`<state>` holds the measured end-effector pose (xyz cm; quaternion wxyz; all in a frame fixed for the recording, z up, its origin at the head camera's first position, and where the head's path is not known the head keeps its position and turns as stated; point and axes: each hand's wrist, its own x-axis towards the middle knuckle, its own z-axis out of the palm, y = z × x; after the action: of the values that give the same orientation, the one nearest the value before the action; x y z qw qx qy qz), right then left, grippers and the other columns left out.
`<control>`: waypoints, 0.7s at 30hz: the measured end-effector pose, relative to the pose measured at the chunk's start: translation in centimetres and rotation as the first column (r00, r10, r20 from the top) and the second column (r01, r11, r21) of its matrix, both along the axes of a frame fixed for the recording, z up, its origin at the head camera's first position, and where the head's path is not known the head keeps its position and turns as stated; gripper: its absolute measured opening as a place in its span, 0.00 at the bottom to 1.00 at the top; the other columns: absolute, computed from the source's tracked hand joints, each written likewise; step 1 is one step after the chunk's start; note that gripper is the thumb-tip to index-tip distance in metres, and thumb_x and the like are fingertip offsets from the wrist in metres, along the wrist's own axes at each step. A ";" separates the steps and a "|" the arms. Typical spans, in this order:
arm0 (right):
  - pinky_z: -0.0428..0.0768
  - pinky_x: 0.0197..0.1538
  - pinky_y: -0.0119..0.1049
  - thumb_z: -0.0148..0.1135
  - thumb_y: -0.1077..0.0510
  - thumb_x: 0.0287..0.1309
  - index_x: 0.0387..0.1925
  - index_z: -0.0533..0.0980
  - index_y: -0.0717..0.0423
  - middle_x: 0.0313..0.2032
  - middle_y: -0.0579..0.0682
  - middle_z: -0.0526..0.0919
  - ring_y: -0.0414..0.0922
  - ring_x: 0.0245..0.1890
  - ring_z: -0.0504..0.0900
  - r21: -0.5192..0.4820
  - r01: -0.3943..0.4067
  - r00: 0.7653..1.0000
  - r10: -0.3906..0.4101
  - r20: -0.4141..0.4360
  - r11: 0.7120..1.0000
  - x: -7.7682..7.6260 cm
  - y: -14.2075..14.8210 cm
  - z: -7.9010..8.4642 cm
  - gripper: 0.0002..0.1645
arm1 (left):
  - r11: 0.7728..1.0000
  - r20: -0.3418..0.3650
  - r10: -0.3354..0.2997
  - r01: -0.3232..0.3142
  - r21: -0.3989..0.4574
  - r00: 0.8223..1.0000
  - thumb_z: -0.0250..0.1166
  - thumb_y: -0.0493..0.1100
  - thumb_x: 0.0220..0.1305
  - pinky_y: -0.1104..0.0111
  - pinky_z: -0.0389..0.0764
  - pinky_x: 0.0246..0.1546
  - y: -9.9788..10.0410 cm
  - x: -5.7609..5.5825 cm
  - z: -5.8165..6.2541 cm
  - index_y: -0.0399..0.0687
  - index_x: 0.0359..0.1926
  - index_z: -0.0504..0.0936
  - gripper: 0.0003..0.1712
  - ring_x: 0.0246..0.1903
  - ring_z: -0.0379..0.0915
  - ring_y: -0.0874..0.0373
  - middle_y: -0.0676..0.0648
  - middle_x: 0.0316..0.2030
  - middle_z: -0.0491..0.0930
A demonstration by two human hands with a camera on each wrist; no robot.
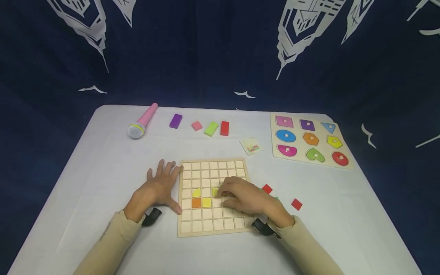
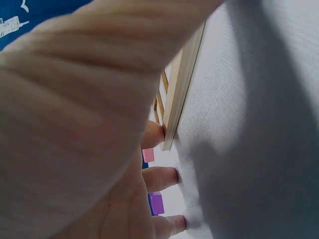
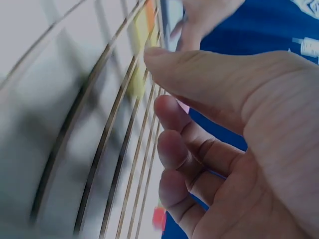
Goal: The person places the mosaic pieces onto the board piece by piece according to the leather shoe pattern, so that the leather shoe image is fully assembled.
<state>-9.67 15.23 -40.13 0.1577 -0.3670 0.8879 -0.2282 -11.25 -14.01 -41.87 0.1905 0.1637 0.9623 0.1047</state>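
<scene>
A wooden grid board (image 1: 190,227) lies on the table. Set in its cells are an orange square tile (image 1: 196,203), a yellow square tile (image 1: 206,202) and a yellow tile with one slanted or rounded corner (image 1: 196,193). My left hand (image 1: 159,189) is spread at the board's left side, thumb and a fingertip touching its edge. Over the middle of the board, my right hand (image 1: 244,195) has loosely bent fingers beside another yellow tile (image 1: 215,191), partly covered in the head view. The right wrist view shows nothing between thumb (image 3: 174,67) and fingers (image 3: 172,149).
Red tiles (image 1: 296,204) and bits of green lie right of the board. Behind it are a small pattern card (image 1: 251,146), purple (image 1: 176,121), pink, green and red blocks, and a pink toy microphone (image 1: 142,121). A shape puzzle board (image 1: 299,156) sits at the back right.
</scene>
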 end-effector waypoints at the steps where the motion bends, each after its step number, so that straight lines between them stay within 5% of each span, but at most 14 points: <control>1: 0.76 0.58 0.39 0.68 0.54 0.62 0.47 0.84 0.50 0.46 0.41 0.82 0.39 0.49 0.76 -0.007 0.015 1.000 -0.015 0.007 1.000 -0.1 0.8 0.0 0.12 | 1.000 0.000 0.000 0.000 0.004 1.000 0.84 0.70 0.19 0.25 0.50 0.63 0.0 0.0 0.0 0.41 0.75 0.54 0.83 0.74 0.38 0.24 0.29 0.75 0.49; 8: 0.78 0.48 0.37 0.70 0.54 0.60 0.46 0.83 0.50 0.42 0.43 0.83 0.44 0.41 0.77 -0.029 0.089 0.993 -0.086 0.083 0.996 -0.9 5.7 -0.3 0.13 | 1.000 -0.008 -0.002 0.002 0.018 1.000 0.85 0.69 0.18 0.24 0.49 0.63 -0.1 0.2 -0.1 0.40 0.75 0.54 0.83 0.74 0.37 0.23 0.28 0.75 0.50; 21: 0.80 0.53 0.40 0.73 0.63 0.54 0.42 0.82 0.43 0.46 0.39 0.82 0.43 0.47 0.75 0.059 0.157 0.981 -0.162 0.105 0.986 -2.0 10.7 -0.8 0.16 | 1.000 0.011 -0.001 0.001 0.030 1.000 0.85 0.68 0.20 0.23 0.46 0.63 0.0 0.1 -0.2 0.39 0.76 0.52 0.84 0.74 0.33 0.22 0.27 0.75 0.46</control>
<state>-11.69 25.98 -40.89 0.1965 -0.2776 0.9099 -0.2374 -11.10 -13.97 -42.03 0.1934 0.1665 0.9594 0.1201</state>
